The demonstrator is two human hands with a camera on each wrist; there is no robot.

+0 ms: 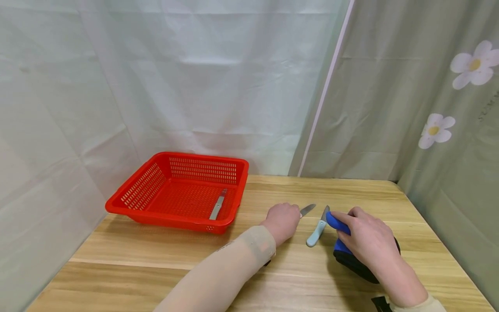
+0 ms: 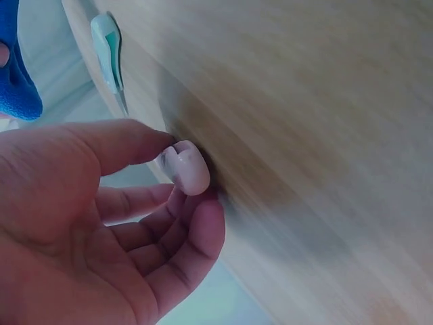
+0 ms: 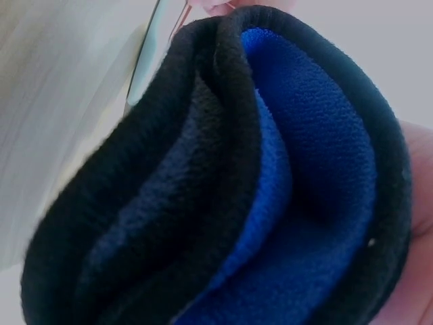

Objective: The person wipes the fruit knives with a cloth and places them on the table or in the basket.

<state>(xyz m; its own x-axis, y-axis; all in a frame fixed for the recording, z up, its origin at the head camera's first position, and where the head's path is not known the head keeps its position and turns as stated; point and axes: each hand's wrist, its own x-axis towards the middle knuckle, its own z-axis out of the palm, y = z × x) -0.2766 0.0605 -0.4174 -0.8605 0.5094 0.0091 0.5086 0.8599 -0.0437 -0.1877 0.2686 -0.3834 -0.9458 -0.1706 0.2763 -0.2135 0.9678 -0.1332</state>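
My left hand (image 1: 283, 221) pinches a small knife by its pale pink handle (image 2: 189, 170) between thumb and fingers. The blade (image 1: 308, 209) points away to the right, just above or on the table; I cannot tell which. In my right hand (image 1: 368, 236) is a bunched blue cloth with black edging (image 1: 338, 223), its folds filling the right wrist view. Between the two hands lies a second knife with a light blue handle (image 1: 315, 234), its blade tip close to the cloth.
A red plastic basket (image 1: 175, 223) stands at the left back of the wooden table (image 1: 156, 268). Inside it, along the right side, lies a slim pale-grey tool (image 1: 217, 208), kind unclear. Curtains (image 1: 218, 86) hang behind and at both sides.
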